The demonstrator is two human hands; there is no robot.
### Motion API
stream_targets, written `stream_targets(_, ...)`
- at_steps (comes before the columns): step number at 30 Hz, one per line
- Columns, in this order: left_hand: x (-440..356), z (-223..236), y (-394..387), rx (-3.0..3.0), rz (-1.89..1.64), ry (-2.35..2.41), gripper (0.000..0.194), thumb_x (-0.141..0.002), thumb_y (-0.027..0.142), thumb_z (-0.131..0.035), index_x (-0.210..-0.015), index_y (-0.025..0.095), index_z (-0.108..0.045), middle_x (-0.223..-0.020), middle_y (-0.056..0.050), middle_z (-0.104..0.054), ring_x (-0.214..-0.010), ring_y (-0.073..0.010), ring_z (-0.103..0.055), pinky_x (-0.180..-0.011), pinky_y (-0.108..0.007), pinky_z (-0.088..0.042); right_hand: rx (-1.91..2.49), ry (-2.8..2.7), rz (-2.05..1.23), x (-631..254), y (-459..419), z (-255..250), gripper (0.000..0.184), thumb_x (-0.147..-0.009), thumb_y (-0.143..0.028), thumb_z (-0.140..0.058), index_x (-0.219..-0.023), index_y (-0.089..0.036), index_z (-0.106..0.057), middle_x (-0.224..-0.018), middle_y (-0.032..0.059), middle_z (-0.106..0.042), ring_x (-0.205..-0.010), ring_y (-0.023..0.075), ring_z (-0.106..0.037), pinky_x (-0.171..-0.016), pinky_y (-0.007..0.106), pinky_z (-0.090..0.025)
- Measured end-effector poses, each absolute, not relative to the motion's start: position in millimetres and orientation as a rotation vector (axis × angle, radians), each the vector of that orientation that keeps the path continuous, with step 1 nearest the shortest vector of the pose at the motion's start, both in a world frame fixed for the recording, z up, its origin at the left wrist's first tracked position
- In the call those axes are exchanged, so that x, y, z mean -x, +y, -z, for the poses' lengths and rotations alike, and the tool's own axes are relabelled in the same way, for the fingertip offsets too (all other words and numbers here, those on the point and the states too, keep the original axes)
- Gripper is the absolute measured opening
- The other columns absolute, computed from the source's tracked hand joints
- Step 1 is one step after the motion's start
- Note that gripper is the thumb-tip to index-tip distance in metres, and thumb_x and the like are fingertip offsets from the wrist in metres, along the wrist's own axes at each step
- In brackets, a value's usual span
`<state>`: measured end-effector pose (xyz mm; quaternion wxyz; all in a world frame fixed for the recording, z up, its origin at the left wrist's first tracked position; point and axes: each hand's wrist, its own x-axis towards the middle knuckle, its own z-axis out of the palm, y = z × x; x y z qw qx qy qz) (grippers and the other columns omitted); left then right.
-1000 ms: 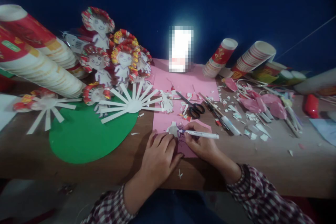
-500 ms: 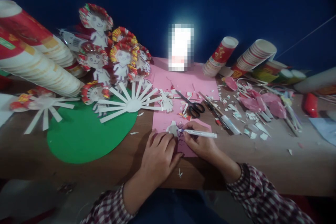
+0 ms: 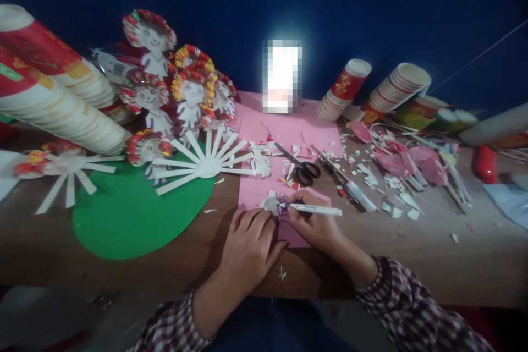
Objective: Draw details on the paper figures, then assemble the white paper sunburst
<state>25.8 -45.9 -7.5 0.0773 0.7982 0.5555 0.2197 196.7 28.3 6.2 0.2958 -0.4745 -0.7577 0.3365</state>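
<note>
My right hand pinches a white marker pen, its tip against the edge of a small white paper cut-out. Dark marker strokes show beside that cut-out on the pink paper. Laid flat with fingers stretched out, my left hand touches the lower part of the cut-out and hides some of it. A second white paper figure lies just beyond. Black-handled scissors rest past my right hand.
To the left, a white paper cup cut into strips lies over a green paper disc. Finished paper dolls stand behind. Stacked paper cups lean at far left, more cups at right. Paper scraps litter the right side.
The view has shifted very slightly. Both hands and the marker stay almost where they were, with the marker tip still at the cut-out.
</note>
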Motion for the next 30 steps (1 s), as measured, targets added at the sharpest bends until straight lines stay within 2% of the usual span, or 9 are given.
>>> stream_targets(9, -25.8, 7.2, -46.4, -2.390, -0.659, 1.661, 0.032, -0.090, 0.039, -0.052, -0.109, 0.015, -0.061, -0.113, -0.009, -0.064, -0.108, -0.0258, -0.053, -0.106, -0.048, -0.028, 1.224, -2.086, -0.829, -197.1, 30.1, -5.7, 0.005, -0.082, -0.022, -0.053, -0.082, -0.020, -0.058, -0.070, 0.0012, -0.063, -0.058, 0.0122, -0.055, -0.054, 0.022, -0.043)
stream_targets(17, -25.6, 7.3, -46.0, -2.400, -0.661, 1.662, 0.032, -0.090, 0.038, -0.051, -0.109, 0.015, -0.061, -0.112, -0.009, -0.064, -0.107, -0.0259, -0.054, -0.105, -0.049, -0.030, 1.264, -2.012, -0.906, -198.1, 28.4, -4.6, 0.006, -0.080, -0.021, -0.055, -0.084, -0.018, -0.059, -0.066, -0.0006, -0.061, -0.047, 0.0086, -0.046, -0.044, 0.020, -0.036)
stream_targets(30, -26.1, 6.6, -46.4, -2.386, -0.652, 1.663, 0.032, -0.089, 0.039, -0.052, -0.109, 0.016, -0.062, -0.112, -0.009, -0.064, -0.108, -0.0259, -0.054, -0.105, -0.049, -0.030, 1.189, -2.047, -0.888, -197.8, 29.5, -2.5, 0.006, -0.081, -0.020, -0.054, -0.084, -0.018, -0.058, -0.072, 0.0015, -0.063, -0.056, 0.0102, -0.054, -0.050, 0.020, -0.042)
